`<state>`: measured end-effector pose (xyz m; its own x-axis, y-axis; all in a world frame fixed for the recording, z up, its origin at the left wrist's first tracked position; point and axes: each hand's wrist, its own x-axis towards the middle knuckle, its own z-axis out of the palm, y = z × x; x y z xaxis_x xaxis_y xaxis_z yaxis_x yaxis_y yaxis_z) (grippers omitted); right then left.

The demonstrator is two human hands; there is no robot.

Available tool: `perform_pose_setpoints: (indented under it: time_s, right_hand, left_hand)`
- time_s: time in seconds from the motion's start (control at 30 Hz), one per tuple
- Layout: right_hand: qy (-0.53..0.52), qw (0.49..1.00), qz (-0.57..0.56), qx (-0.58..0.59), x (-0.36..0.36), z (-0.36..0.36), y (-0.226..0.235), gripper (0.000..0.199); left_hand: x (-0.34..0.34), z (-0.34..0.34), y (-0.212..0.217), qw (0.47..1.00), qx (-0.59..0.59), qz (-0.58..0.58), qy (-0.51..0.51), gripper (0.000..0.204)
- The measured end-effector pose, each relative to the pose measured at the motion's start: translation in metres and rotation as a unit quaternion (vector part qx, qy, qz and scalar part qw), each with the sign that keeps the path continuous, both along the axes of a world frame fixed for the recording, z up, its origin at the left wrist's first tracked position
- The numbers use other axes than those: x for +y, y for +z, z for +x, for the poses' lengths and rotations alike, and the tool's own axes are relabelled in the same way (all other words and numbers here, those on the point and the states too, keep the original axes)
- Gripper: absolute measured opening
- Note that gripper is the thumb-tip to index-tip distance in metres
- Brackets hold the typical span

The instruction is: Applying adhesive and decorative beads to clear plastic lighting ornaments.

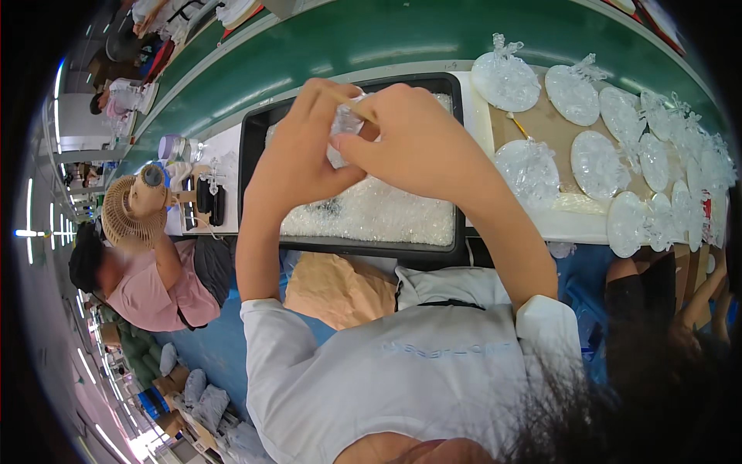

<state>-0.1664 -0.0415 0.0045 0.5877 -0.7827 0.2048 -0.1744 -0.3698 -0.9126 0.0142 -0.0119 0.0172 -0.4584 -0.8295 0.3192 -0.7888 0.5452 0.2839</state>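
Above a black tray [459,108] I hold a small clear, shiny piece [345,122] between both hands; its exact kind is hard to make out. My left hand [297,158] curls around its left side. From the right, the bent fingers and thumb of my right hand [413,135] press on it, partly covering it. Beneath my wrists the tray holds a thick layer of tiny clear, glittering granules [386,213]. A darker patch shows in the granules near my left wrist.
To the right, several round white discs [506,83] bear clear ornaments on a brown board [556,147], a thin yellow stick [518,125] among them. At left are a beige fan [131,209] and a person in pink [166,290]. A green surface [371,42] runs behind; a brown paper bag [340,290] lies in front.
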Motion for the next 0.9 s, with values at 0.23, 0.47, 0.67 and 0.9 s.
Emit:
perform_pose_setpoints:
  time_s: [0.23,0.47,0.67,0.9]
  right_hand:
    - [-0.150,0.940,0.135,-0.276,0.018,-0.039,-0.018,0.041]
    - [-0.146,0.914,-0.173,-0.338,0.040,-0.021,-0.087,0.048]
    - [-0.108,0.920,-0.215,-0.309,0.037,-0.026,-0.089,0.032]
    - [-0.013,0.962,-0.186,-0.199,0.038,-0.032,-0.074,0.034]
  left_hand:
    - [-0.015,0.029,-0.016,0.989,0.136,0.030,0.056,0.045]
    - [-0.005,0.041,-0.039,0.956,0.273,0.006,0.108,0.043]
    - [0.012,0.031,-0.042,0.938,0.331,-0.067,0.083,0.041]
    - [0.022,0.028,-0.034,0.974,0.202,-0.087,0.053,0.035]
